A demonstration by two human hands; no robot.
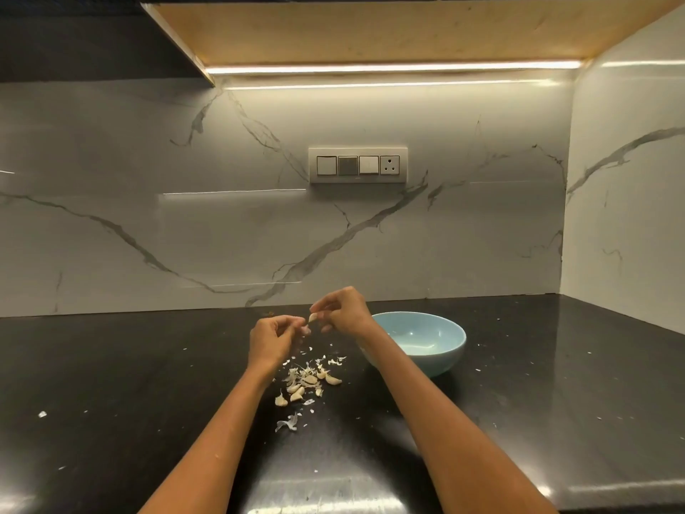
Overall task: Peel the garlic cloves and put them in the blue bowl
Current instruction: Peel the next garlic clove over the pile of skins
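A pale garlic clove (313, 318) is held in the air above the dark counter. My right hand (343, 310) pinches it between thumb and fingers. My left hand (272, 337) is just left of it, fingers curled, fingertips at the clove's lower end. Below the hands lies a heap of unpeeled cloves and papery skins (305, 382). The blue bowl (443, 356) stands to the right of the hands, partly behind my right wrist; the part of its inside that I can see holds nothing.
The black counter (111, 383) carries scattered skin flakes (287, 424). A marble backsplash rises behind, with a switch plate (357, 165). A white side wall (626, 217) closes the right end. The counter's front edge runs along the bottom right.
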